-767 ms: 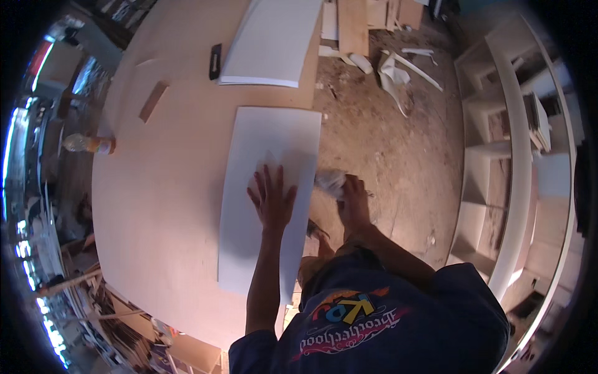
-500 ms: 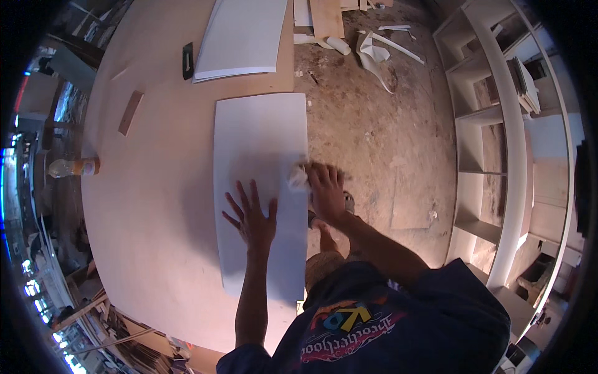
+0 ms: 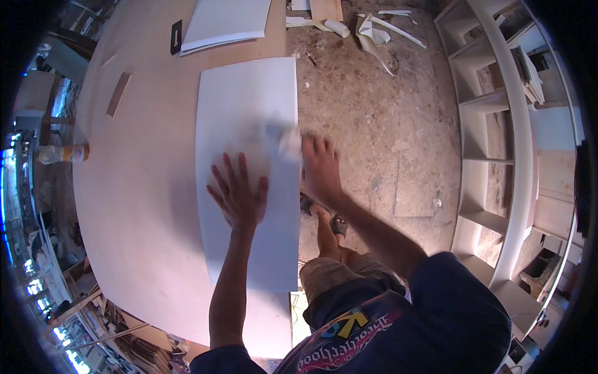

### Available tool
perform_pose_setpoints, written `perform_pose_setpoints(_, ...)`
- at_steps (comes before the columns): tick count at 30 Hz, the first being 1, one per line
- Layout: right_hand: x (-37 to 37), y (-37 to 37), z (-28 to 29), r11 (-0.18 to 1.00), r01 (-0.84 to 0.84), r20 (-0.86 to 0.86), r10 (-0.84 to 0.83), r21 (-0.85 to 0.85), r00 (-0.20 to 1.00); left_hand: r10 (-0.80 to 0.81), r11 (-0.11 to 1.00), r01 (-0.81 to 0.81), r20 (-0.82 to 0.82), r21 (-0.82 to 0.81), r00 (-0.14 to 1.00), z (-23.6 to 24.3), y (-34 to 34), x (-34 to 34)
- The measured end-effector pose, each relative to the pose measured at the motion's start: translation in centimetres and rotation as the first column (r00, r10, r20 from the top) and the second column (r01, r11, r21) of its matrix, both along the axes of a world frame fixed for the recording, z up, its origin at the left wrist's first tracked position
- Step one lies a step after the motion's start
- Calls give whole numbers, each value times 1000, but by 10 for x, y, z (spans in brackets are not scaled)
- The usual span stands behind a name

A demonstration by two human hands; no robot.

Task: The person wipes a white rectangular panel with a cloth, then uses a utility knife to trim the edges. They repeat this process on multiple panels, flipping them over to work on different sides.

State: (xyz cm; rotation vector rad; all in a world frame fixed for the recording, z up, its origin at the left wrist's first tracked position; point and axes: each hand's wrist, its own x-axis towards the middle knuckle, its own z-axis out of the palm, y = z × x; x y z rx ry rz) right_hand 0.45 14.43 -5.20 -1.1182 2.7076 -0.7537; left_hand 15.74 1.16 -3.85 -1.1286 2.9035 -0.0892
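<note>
A long white panel (image 3: 249, 87) lies on the large pale worktable (image 3: 137, 206), its right side along the table's edge. My left hand (image 3: 238, 196) rests on the panel with its fingers spread, holding nothing. At the panel's right edge, my right hand (image 3: 322, 165) has its fingers curled around a small whitish thing (image 3: 290, 144). That thing looks crumpled like a rag, but motion blur hides its exact kind. It touches or hovers just over the edge; I cannot tell which.
Farther along the table lie stacked white panels (image 3: 224, 25), a dark slotted piece (image 3: 176, 37) and a wood strip (image 3: 118, 93). A bottle (image 3: 62, 154) is at the far left. Pale peeled scraps (image 3: 372, 40) litter the floor; a shelf frame (image 3: 476, 131) stands right.
The whole view has shifted, so the panel and table sit higher and farther left, and more of my legs shows. Both hands keep nearly the same places on the panel; the whitish thing is still blurred.
</note>
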Motion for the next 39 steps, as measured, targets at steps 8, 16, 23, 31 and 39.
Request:
perform_pose_setpoints(8, 68, 39, -15, 996, -69, 33, 68, 60, 997, 36, 999, -36, -47, -17, 998, -5, -2, 12)
perform_pose_setpoints(16, -36, -37, 13, 999, 28, -22, -28, -28, 999, 52, 999, -52, -70, 2, 996, -10, 4, 6)
perform_pose_setpoints(23, 289, 227, 19, 887, -453, 403, 449, -92, 797, 43, 997, -51, -129, -59, 991, -15, -4, 10)
perform_pose_setpoints(31, 198, 302, -38, 981, -71, 610, 170, -183, 774, 244, 969, -232, -174, 83, 954, -3, 58, 45)
perform_pose_setpoints(39, 74, 403, -89, 720, 689, 599, -519, -77, 609, -356, 906, 368, -92, 211, 930, 9, 21, 179)
